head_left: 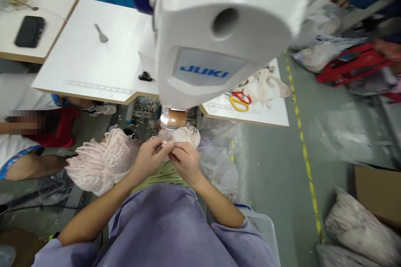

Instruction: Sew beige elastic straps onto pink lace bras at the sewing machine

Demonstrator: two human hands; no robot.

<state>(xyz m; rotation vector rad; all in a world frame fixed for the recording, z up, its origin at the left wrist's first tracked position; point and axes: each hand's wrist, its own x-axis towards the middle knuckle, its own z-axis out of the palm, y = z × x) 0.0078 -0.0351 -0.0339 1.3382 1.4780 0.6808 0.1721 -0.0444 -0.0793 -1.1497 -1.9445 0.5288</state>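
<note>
My left hand (151, 155) and my right hand (185, 160) meet just in front of the sewing machine (200, 41). Both are closed, fingertips pinching the edge of a pale pink lace bra (184, 135). Part of that bra lies under the machine's needle area, behind a clear and orange guard (174, 118); the needle itself is hidden. Left of my left hand hangs a thick bundle of similar pale pink lace bras (103, 160). Olive-green fabric (163, 175) lies across my lap beneath the hands.
Scissors with red and yellow handles (240, 101) lie on the white table (263, 114) beside beige straps (260, 85). A clear plastic bag (219, 167) hangs to the right. A seated person (21, 87) is at the left. Sacks (363, 225) and a carton (379, 192) stand at right.
</note>
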